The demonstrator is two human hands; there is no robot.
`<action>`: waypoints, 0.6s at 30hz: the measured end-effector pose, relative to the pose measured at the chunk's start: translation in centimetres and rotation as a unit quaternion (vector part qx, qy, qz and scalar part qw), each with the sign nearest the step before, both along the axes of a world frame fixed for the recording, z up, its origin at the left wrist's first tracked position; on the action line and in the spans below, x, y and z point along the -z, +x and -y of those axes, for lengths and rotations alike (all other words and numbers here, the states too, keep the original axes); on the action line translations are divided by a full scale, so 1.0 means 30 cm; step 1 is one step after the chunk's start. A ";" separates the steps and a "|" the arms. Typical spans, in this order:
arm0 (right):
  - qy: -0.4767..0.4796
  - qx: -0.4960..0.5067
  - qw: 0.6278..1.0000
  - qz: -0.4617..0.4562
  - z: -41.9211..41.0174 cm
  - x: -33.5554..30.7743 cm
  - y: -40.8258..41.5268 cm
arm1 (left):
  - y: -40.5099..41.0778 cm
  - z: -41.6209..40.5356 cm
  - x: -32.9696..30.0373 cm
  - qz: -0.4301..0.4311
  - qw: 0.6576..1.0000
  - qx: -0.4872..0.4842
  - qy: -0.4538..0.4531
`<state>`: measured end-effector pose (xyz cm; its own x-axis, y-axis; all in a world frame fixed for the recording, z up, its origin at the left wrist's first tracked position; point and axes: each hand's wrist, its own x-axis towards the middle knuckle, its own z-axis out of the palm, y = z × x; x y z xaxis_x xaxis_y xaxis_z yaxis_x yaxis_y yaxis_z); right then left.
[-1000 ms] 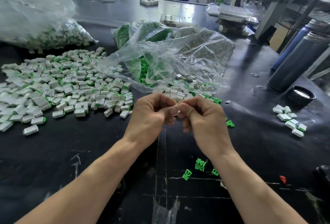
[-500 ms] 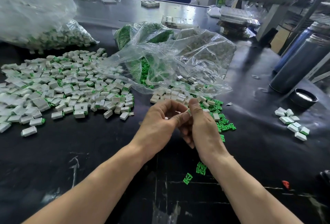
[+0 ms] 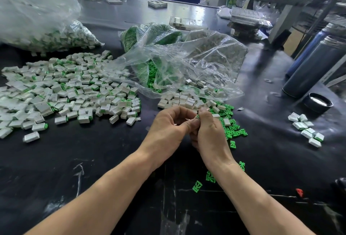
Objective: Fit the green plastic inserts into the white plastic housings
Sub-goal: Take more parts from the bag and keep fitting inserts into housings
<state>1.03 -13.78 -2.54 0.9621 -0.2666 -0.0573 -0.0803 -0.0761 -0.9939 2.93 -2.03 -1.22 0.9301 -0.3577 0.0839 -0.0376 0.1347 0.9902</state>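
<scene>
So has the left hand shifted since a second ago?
Yes, slightly: the left hand has edged right, toward the loose green inserts on the table, still meeting the right hand.

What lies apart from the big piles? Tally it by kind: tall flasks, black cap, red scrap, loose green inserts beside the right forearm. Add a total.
Tall flasks: 2
Black cap: 1
Red scrap: 1
Green inserts beside the right forearm: 3
Total: 7
</scene>
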 end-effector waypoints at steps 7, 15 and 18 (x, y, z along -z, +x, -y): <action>-0.057 0.039 0.997 0.017 -0.011 -0.009 -0.006 | -0.004 0.000 0.004 0.002 1.000 -0.019 0.008; -0.073 0.035 0.996 0.032 -0.021 -0.024 -0.010 | -0.009 0.000 0.002 0.004 0.999 -0.026 0.020; -0.075 0.040 0.996 0.034 -0.019 -0.024 -0.011 | -0.010 0.000 0.000 -0.001 0.999 -0.027 0.022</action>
<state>0.69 -13.20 -1.83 0.9378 -0.3430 0.0530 -0.0257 -0.2209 -0.9750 2.63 -2.03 -1.21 0.9485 -0.3095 0.0674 -0.0418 0.0884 0.9952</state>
